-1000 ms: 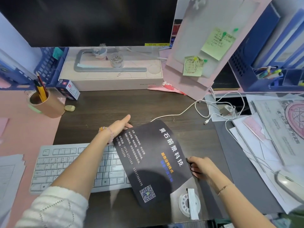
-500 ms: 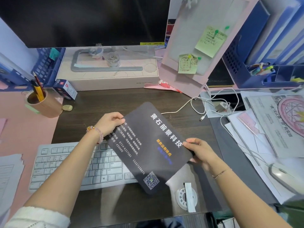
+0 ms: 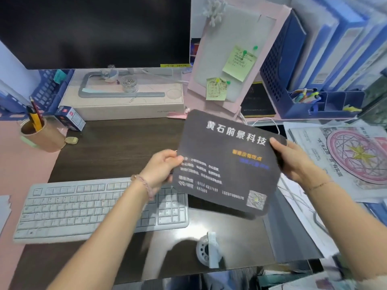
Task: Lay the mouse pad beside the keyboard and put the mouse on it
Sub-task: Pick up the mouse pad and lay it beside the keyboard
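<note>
A dark mouse pad (image 3: 226, 162) with white, orange and blue print is held up in the air, tilted, above the desk to the right of the white keyboard (image 3: 100, 208). My left hand (image 3: 163, 166) grips its left edge and my right hand (image 3: 293, 160) grips its right edge. The pad's lower left corner hangs over the keyboard's number keys. The mouse is not in view now.
A black monitor (image 3: 94, 30) stands on a pale box (image 3: 125, 101) at the back. A pen cup (image 3: 41, 135) and small blue box (image 3: 70, 118) sit at the left. Papers (image 3: 345, 160) and blue file holders (image 3: 314, 59) crowd the right. A small white round item (image 3: 207, 250) lies near the front edge.
Both hands have lifted the mouse pad off the desk and keyboard, carried it up and to the right, and turned it closer to level. The mouse has dropped out of view.
</note>
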